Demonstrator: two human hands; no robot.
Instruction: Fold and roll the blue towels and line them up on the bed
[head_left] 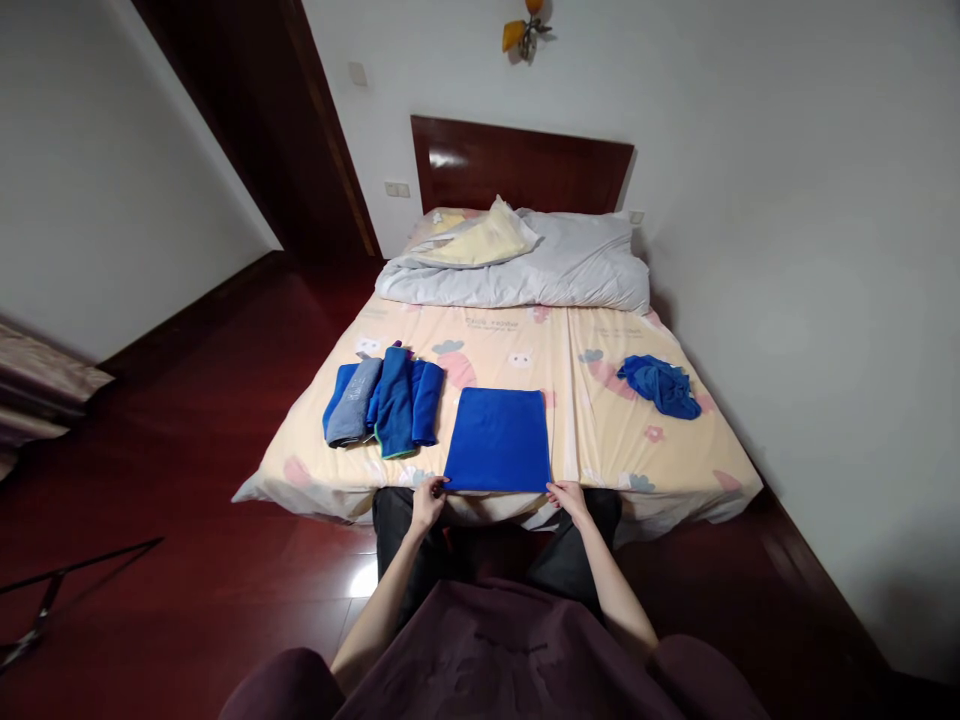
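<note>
The bed (615, 440) fills the space in front of you, its near edge at your knees and its patterned sheet running away toward the headboard (525, 165). The grey-white quilt (592, 260) is heaped at that far end, well beyond both hands.

On the near half of the sheet, to your left, a row of rolled cloths (396, 405) in blues and grey lies side by side, the rolls pointing roughly away from you. Just right of that row, straight ahead of your body, is the blue cloth (499, 440) between your hands. It lies flat and smooth on the sheet, close to the bed's near edge, and spreads away from you. It looks about square; seen at this slant, you cannot say which way its long axis runs, if it has one. Its near edge goes crosswise from one hand to the other.

Well apart to your right lies a smaller, crumpled blue cloth (660, 385), farther out than the right hand and on its side.

Your left hand (428, 502) seems to pinch the near left corner, and your right hand (568, 497) the near right corner. The two hands are apart by the whole near edge, so neither is clearly nearer the flat cloth; its far corners lie beyond both.
</note>
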